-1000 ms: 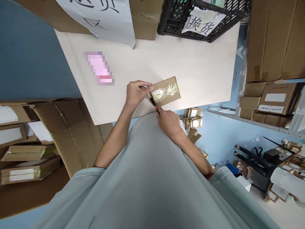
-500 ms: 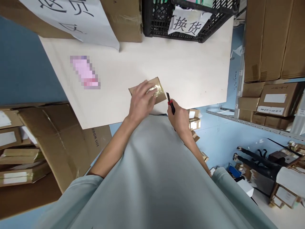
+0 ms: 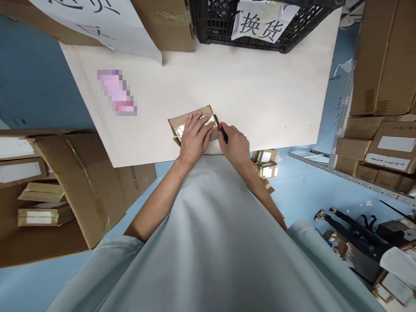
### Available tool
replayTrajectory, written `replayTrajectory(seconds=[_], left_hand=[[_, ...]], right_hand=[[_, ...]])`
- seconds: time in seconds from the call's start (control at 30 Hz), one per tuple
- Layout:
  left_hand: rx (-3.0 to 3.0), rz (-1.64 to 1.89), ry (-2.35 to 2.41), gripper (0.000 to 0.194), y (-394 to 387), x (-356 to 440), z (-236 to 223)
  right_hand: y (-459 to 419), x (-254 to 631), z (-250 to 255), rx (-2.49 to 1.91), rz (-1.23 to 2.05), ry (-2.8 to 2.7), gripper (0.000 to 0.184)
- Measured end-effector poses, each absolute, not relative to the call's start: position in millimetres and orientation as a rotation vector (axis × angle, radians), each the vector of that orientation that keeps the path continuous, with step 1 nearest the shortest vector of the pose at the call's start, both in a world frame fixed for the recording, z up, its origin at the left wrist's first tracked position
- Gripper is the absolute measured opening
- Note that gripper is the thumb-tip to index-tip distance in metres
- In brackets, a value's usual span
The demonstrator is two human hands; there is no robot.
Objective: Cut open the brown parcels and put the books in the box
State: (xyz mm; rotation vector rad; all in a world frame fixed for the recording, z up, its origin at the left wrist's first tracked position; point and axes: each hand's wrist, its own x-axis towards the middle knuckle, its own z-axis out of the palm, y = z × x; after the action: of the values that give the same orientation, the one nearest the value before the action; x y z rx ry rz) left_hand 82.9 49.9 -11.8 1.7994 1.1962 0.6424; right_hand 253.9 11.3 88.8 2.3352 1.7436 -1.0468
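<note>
A small brown cardboard box (image 3: 202,111) with shiny tape lies near the front edge of the white table. Across its top rests my left hand (image 3: 196,134), palm down with the fingers stretched out flat, hiding much of it. My right hand (image 3: 236,145) is closed around a box cutter (image 3: 223,132) with a black and red handle. Its blade points away from me, at the right end of the box. Whether the blade has entered the tape is too small to tell.
On the white table (image 3: 260,95) lies a pixelated pink item (image 3: 115,91). A black plastic crate (image 3: 221,26) with a paper sign stands at the back, beside a cardboard box (image 3: 169,26). Large open carton (image 3: 81,182) at left; stacked boxes (image 3: 390,143) at right. Another person's legs (image 3: 354,232) show lower right.
My right hand has moved left, bringing the box cutter's blade from beside the box to its right end. The box sits turned slightly, with my left hand still on it. The view has shifted a little.
</note>
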Motion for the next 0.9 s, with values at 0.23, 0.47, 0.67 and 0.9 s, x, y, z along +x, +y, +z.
replayTrajectory(seconds=[0.23, 0.47, 0.67, 0.9], left_hand=[[1.974, 0.617, 1.177, 0.043, 44, 81, -20], [2.067, 0.616, 1.165, 0.047, 38, 82, -25], [2.076, 0.622, 1.139, 0.045, 36, 84, -29], [2.077, 0.617, 1.09, 0.041, 29, 84, -33]], right_hand=[[19, 246, 102, 2.223, -0.964, 1.704, 0.052], [22, 219, 113, 2.154, -0.851, 1.533, 0.058], [14, 218, 121, 2.129, -0.836, 1.447, 0.052], [0, 217, 136, 2.095, -0.855, 1.364, 0.048]])
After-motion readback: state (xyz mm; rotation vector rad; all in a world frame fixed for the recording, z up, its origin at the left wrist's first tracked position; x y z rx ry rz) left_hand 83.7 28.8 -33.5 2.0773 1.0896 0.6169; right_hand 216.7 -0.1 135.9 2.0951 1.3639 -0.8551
